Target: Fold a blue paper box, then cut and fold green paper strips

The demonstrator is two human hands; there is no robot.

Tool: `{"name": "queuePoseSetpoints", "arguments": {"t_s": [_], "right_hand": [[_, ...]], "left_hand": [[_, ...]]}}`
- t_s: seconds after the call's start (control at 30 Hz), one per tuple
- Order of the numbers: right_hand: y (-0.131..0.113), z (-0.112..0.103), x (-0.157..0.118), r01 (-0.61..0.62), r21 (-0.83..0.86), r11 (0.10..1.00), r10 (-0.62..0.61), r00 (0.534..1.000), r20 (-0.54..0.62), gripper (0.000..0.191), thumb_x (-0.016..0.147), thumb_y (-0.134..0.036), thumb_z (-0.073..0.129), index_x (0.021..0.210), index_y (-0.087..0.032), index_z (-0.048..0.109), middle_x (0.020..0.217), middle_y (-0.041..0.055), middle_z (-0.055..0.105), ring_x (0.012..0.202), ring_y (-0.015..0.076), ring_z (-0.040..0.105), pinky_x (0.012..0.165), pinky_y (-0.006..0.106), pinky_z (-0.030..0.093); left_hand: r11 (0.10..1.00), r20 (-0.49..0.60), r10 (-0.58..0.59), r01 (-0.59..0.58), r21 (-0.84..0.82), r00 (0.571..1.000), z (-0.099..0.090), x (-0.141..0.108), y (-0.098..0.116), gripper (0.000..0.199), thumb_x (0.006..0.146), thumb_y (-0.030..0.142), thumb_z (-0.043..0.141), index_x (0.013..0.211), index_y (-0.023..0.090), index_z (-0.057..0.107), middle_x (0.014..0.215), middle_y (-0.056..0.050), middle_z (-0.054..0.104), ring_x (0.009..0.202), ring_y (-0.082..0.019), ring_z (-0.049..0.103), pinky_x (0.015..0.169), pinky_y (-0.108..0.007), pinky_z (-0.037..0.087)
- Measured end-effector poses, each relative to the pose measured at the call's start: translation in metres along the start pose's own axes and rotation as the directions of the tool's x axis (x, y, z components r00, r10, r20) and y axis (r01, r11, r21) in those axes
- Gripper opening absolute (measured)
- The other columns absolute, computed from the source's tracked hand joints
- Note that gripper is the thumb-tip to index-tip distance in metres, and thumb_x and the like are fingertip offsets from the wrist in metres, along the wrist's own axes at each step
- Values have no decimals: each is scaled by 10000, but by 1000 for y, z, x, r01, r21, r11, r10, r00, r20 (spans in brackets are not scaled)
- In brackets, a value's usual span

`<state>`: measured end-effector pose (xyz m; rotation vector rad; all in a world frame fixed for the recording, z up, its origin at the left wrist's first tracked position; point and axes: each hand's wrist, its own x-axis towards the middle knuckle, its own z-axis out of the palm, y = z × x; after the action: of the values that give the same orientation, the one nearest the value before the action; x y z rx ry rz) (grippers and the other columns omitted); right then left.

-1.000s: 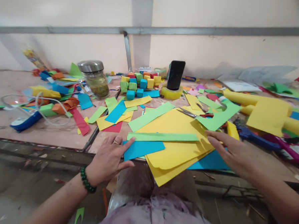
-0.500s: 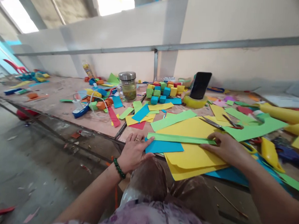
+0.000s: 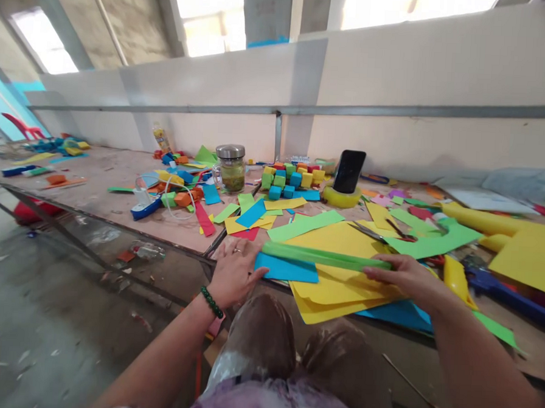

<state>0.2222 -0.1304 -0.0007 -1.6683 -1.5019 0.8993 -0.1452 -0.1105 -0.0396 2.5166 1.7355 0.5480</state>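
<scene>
My right hand (image 3: 405, 278) pinches the right end of a long, narrow green paper strip (image 3: 315, 255) between thumb and fingers. The strip looks folded and slightly blurred. It lies over a blue paper piece (image 3: 287, 270) and large yellow sheets (image 3: 341, 291). At the blue paper's left end, my left hand (image 3: 236, 266) rests by the table edge, fingers spread and thumb touching the blue paper. Just beyond my right hand, scissors (image 3: 376, 232) lie partly across the yellow sheets, near a curved green sheet (image 3: 435, 240).
Colored cubes (image 3: 292, 179) sit at the back beside a phone (image 3: 350, 171) propped on a yellow tape roll (image 3: 341, 197). A lidded glass mug (image 3: 231, 170) and a blue-and-white glue gun (image 3: 145, 206) stand left. Another blue tool (image 3: 505, 292) is on the right.
My right hand has shifted the green strip, its right end tilting slightly toward me. My left thumb has come off the strip onto the blue paper. The camera view has tilted up.
</scene>
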Motion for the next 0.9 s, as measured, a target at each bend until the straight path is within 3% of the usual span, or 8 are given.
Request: {"name": "queuePoseSetpoints", "arguments": {"t_s": [0.1,0.17,0.3,0.4,0.5,0.6,0.7,0.9], "right_hand": [[-11,-1,-12,-77,215,974,78,997,3,450,498,-584,820,661,-179,710,674,71,703,595,163,591,567,282,481],[-22,5,-19,-52,352,935,80,995,-66,453,478,-566,837,694,-188,714,709,77,723,614,164,608,586,279,499],[-41,23,-29,49,367,929,-19,996,-85,410,555,-557,808,725,-193,725,739,81,734,646,172,623,624,283,510],[-47,26,-33,106,214,971,-89,992,-87,401,632,-567,753,764,-188,736,746,76,729,685,194,625,642,301,499],[-48,18,-28,104,85,991,-108,993,38,400,697,-563,702,792,-176,739,758,70,727,720,206,629,653,304,482],[-51,16,-9,55,69,996,-68,978,197,394,721,-552,683,756,-164,738,750,72,733,692,192,629,643,297,473],[-53,25,19,8,182,983,-44,980,196,377,669,-524,733,703,-149,734,684,69,723,625,169,617,631,295,475],[-53,48,53,-40,295,955,-28,974,225,444,618,-577,744,680,-139,701,614,57,693,570,147,609,612,291,481]], "left_hand": [[964,-139,-160,124,-234,977,-15,17,3,679,820,630,527,1304,154,550,1326,-186,547,1284,-362,419,1070,-547,285],[839,-61,-157,101,-535,986,-29,32,19,678,784,655,556,1216,136,612,1230,-165,621,1204,-344,513,1013,-471,384],[257,266,136,225,-940,954,-47,63,67,653,736,722,551,957,127,701,1042,-147,713,1012,-272,653,842,-350,491],[13,305,171,307,-952,937,-44,85,93,610,679,699,633,851,119,706,901,-144,736,918,-246,688,773,-302,496],[11,293,211,298,-955,932,-33,105,104,581,623,664,701,795,109,702,779,-122,727,783,-211,695,710,-277,494],[131,281,230,257,-958,932,-18,119,112,534,636,646,694,662,113,668,638,-79,671,620,-150,637,615,-254,478],[201,259,228,215,-956,939,-5,128,117,488,654,597,702,545,129,617,538,-27,584,507,-100,528,511,-223,417],[171,137,149,110,-979,979,15,143,111,464,577,538,764,447,142,560,423,31,461,436,-64,392,445,-213,287]]}}
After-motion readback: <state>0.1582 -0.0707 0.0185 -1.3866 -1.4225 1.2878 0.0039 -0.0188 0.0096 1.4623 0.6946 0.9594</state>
